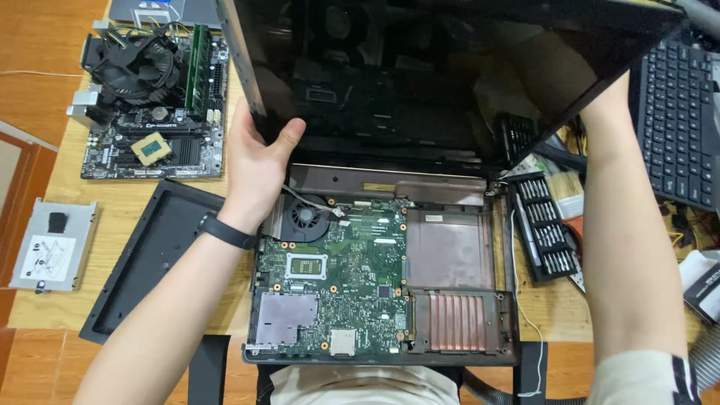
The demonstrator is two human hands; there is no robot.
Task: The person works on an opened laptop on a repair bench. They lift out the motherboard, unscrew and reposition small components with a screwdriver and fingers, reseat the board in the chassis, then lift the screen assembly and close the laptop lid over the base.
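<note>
- Left hand is wrapped round the left edge of the laptop screen, thumb on the front, holding it tilted over the base.
- Right hand's hidden behind the screen's right edge, so can't tell its grip.
- Bare green motherboard sits open in the laptop base, fan top left.
- Screwdriver bit set just right of it.

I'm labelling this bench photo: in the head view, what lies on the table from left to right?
Hard drive in its caddy → black cover panel → opened laptop base with green board → screwdriver bit set → black keyboard.
</note>
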